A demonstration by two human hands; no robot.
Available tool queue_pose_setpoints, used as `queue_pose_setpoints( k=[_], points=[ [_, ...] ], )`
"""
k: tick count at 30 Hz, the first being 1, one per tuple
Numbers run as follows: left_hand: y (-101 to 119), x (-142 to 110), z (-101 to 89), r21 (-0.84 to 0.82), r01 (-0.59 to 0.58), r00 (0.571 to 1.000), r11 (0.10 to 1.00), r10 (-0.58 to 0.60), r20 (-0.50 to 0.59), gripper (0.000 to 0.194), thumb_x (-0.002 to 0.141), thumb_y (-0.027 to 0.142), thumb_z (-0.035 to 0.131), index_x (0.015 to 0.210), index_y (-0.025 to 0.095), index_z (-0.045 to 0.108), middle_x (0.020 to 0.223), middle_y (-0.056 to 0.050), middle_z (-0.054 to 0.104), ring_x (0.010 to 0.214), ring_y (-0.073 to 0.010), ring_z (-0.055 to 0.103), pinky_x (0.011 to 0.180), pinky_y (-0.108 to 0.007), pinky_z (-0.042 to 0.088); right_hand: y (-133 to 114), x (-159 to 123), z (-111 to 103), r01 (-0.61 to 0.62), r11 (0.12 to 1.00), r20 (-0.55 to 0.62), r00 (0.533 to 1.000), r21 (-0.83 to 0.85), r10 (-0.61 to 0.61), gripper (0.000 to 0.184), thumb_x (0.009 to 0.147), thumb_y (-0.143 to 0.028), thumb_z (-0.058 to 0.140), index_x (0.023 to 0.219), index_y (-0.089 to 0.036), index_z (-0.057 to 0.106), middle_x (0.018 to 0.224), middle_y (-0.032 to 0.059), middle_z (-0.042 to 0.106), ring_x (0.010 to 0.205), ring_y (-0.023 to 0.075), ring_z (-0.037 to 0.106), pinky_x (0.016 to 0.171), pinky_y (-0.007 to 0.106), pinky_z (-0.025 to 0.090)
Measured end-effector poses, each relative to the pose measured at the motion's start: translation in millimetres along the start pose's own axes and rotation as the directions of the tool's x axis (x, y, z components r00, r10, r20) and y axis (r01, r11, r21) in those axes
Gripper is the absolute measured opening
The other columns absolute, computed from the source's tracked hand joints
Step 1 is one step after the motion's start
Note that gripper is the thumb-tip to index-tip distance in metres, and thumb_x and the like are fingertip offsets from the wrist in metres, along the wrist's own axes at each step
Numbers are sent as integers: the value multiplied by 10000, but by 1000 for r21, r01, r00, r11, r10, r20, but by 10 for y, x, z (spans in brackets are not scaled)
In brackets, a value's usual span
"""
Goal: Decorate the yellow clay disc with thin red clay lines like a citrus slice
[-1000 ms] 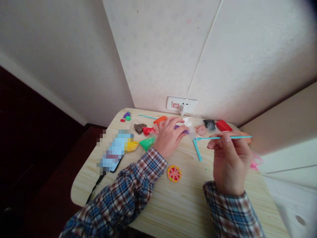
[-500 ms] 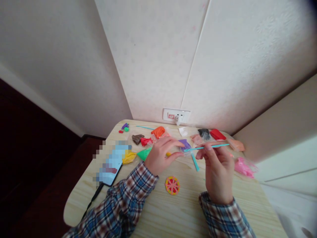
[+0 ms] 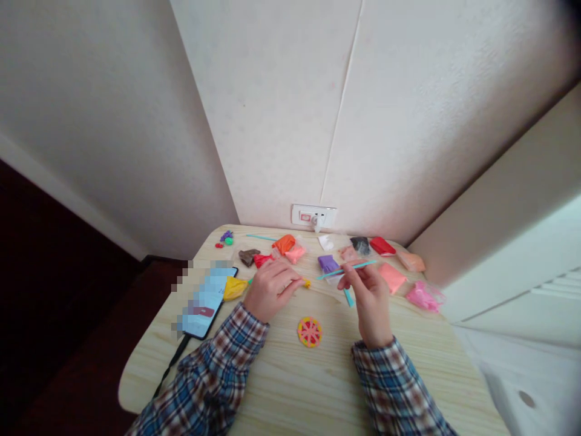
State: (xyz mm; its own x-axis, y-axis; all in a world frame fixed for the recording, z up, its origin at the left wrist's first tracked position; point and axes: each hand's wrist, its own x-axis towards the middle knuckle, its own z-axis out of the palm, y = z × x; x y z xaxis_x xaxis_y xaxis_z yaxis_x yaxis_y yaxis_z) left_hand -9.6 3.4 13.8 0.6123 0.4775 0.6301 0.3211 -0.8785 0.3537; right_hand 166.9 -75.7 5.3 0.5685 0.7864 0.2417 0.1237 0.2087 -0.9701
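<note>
My right hand (image 3: 367, 297) is closed around a thin light-blue clay tool (image 3: 365, 264), held nearly level with its tip pointing left. My left hand (image 3: 272, 287) has thumb and forefinger pinched together at a small yellow clay piece (image 3: 307, 283). The fingertips hide part of it. Below and between the hands lies a round clay disc (image 3: 309, 332) with a yellow rim and pink strips across a red middle. A flat blue tool (image 3: 348, 297) lies on the table beside my right hand, and a purple clay packet (image 3: 327, 264) is behind the tool's tip.
Along the table's back are packets of orange (image 3: 284, 244), brown (image 3: 249, 257), black (image 3: 360, 244), red (image 3: 382, 246) and pink clay (image 3: 425, 296). A yellow packet (image 3: 235, 288) touches a phone (image 3: 205, 303) on the left. Small purple clay balls (image 3: 226, 235) sit at back left.
My left thumb and forefinger have gone from spread apart to pinched at the yellow piece. My right hand still holds the blue tool. The view has shifted slightly right.
</note>
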Motion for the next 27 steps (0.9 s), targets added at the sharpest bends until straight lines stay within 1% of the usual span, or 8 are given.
queue_pose_setpoints(
  k=[2,4,8,11,14,18,22,27],
  points=[
    [-13,-88,-45,30,11,1000,999,-11,7,236,884,246,494,687,159,591,682,-24,609,690,-145,549,698,-290,428,57,5,-76,16,996,39,999,-89,-13,257,797,-403,591,803,-146,597,583,-16,585,543,121,550,538,251,433],
    [-13,-165,-78,52,22,999,998,-23,32,253,892,234,452,670,163,550,659,-18,569,679,-145,521,699,-293,418,121,3,-157,42,980,34,999,-194,-37,258,802,-404,580,809,-147,603,608,-6,595,546,127,562,525,252,426],
    [21,-270,-107,32,89,995,996,-90,37,189,883,204,403,717,172,488,710,-26,532,721,-155,505,705,-292,427,235,-14,-314,172,919,72,985,-354,-157,192,864,-329,485,914,-178,594,722,11,612,642,143,600,614,286,462],
    [44,-323,-107,-12,113,993,993,-113,37,141,871,185,411,755,169,490,773,-41,536,780,-162,516,731,-295,444,295,-43,-424,341,836,203,939,-430,-279,183,874,-219,421,955,-188,583,868,50,607,769,167,600,711,337,477],
    [40,-377,-83,-42,98,995,994,-97,27,101,855,168,447,784,162,518,814,-47,549,806,-161,528,756,-303,456,340,-97,-513,463,746,320,883,-479,-342,236,855,-118,371,967,-193,565,966,80,595,925,198,568,825,390,460],
    [15,-446,-14,-86,109,994,990,-110,-1,88,846,152,488,801,162,563,824,-40,567,767,-140,548,743,-291,476,382,-190,-559,488,692,383,867,-532,-318,302,828,-67,358,1021,-209,541,1029,88,571,991,213,541,862,404,452],
    [12,-465,30,-152,92,991,984,-106,-83,81,840,164,530,787,158,591,809,-35,593,737,-126,566,719,-268,486,388,-250,-558,482,664,439,863,-572,-248,411,764,3,337,1056,-201,544,1090,101,555,1053,222,515,906,408,435],
    [21,-445,-6,-195,107,984,975,-133,-123,214,856,196,496,656,153,557,693,-19,564,693,-133,551,654,-251,463,364,-277,-578,464,627,452,871,-626,-192,437,721,2,371,1075,-180,553,1141,111,544,1086,234,489,918,408,407]
  ],
)
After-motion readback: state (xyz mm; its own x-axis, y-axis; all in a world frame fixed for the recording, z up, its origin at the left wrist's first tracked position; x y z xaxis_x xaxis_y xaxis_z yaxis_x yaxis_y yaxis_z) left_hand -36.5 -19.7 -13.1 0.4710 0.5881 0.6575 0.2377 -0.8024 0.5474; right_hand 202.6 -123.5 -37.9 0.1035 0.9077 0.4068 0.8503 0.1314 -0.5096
